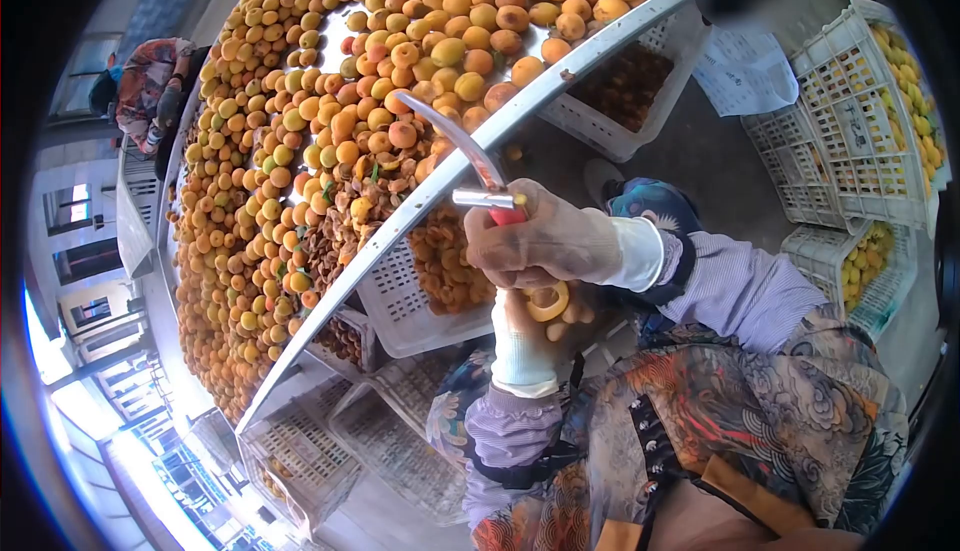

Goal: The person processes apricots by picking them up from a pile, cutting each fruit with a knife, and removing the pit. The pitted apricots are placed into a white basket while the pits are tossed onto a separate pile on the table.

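Observation:
My right hand (560,241), in a stained light glove, is closed around the red handle (508,215) of a tool with a curved metal blade (455,131). The blade points up and left over the table's metal rim (580,61). Just below it, my left hand (545,336), also gloved, has its fingers curled around a yellow-orange apricot piece (547,302); part of that hand is hidden behind the right one. Both hands are close together above a white crate (400,301) holding cut apricots (450,269).
Whole apricots (290,111) cover the table, with dark pits and scraps (340,221) near its rim. Crates of yellow fruit (850,141) stand at the right, and crates (310,451) lie below left. Another person (150,91) is across the table.

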Demonstrator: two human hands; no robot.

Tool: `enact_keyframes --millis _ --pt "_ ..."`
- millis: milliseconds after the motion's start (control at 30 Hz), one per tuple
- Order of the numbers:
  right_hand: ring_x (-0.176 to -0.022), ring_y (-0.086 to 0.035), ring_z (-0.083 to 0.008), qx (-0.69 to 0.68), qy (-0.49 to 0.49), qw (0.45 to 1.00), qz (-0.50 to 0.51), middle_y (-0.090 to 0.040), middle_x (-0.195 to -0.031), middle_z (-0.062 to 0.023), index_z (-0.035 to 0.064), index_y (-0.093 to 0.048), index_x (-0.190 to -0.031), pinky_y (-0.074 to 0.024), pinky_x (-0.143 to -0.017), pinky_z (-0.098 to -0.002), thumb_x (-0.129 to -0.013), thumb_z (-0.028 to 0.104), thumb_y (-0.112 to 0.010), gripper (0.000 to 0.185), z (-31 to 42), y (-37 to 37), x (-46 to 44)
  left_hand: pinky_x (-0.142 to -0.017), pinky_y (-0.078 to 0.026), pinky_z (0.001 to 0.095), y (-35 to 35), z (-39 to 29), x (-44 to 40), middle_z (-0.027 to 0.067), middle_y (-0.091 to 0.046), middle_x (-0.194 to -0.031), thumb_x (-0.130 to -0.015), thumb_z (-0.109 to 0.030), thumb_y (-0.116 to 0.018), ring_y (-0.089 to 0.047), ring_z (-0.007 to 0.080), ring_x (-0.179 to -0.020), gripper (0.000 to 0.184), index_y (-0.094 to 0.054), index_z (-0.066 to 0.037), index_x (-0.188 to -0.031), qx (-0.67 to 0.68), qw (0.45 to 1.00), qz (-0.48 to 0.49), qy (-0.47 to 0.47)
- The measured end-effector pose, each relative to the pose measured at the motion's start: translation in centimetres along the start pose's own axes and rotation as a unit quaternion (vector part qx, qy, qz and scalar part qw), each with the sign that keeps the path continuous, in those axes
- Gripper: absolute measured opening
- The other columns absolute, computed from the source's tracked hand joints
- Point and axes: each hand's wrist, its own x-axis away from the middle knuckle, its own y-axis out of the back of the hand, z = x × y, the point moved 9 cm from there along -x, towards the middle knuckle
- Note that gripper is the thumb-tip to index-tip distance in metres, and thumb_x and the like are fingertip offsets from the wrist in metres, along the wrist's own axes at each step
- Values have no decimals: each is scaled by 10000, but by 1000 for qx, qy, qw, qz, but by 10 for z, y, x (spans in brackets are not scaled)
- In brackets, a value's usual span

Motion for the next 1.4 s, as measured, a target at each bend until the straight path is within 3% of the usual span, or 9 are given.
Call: enact_keyframes --millis 233,333,600,867,967,1033,1133,1233,1400 --pt "-363 -347 -33 -118 28 993 16 -407 -504 41 74 -532 -791 -261 -320 -183 -894 422 -561 364 2 5 1 -459 -428 312 2 0 -6 85 -507 -631 -934 -517 -355 -453 199 -445 495 -510 -49 -888 -62 998 -16 28" --pt "-309 -245 -57 -129 -44 986 -96 -288 -451 51 81 -431 -741 -222 -295 -208 -929 392 -477 366 -13 24 -3 -417 -422 327 -7 -11 -6 75 -485 -569 -940 -531 -348 -404 193 -371 522 -524 -46 -858 -37 994 -95 -41" --pt "-333 -262 -67 -155 -51 984 -70 -275 -452 56 137 -378 -627 -200 -312 -216 -921 444 -505 444 -15 26 -6 -456 -410 341 -4 -10 -8 45 -475 -566 -945 -521 -339 -394 151 -415 483 -524 -96 -810 -41 990 -118 -59" --pt "-339 -256 -67 -172 -21 978 -118 -273 -451 53 145 -344 -583 -199 -321 -227 -918 467 -500 490 -5 25 -4 -562 -388 323 -6 0 -19 3 -492 -631 -916 -518 -411 -377 143 -483 418 -526 -127 -823 178 982 43 36" --pt "-323 -275 -63 -210 77 956 -191 -316 -467 57 136 -425 -680 -234 -301 -226 -912 342 -541 331 12 48 -4 -621 -406 314 -10 -16 -18 42 -538 -752 -907 -504 -438 -423 166 -594 427 -548 -92 -879 162 986 -10 44" --pt "-333 -268 -59 -250 111 941 -199 -321 -479 62 145 -417 -672 -230 -317 -225 -915 352 -535 341 19 57 -4 -710 -432 320 -30 -35 -24 135 -551 -892 -913 -442 -462 -472 194 -712 482 -540 17 -1036 203 968 142 42" --pt "-359 -258 -64 -265 164 925 -217 -286 -486 66 145 -422 -687 -215 -334 -235 -931 403 -490 362 40 80 3 -871 -457 395 -37 -73 -31 169 -566 -935 -927 -322 -485 -505 203 -716 470 -481 78 -1173 158 974 157 -43" --pt "-365 -229 -73 -219 134 934 -248 -253 -491 58 141 -359 -644 -193 -348 -236 -956 411 -424 418 41 81 11 -860 -484 383 -25 -136 -41 140 -564 -892 -924 -210 -526 -525 183 -673 357 -490 67 -1147 7 978 98 -184" --pt "-357 -241 -68 -205 114 938 -254 -259 -492 62 122 -420 -710 -210 -341 -230 -938 366 -472 338 36 85 15 -560 -491 234 -10 -229 -42 54 -548 -723 -892 -321 -605 -532 112 -550 403 -487 9 -1091 -358 844 -128 -378"
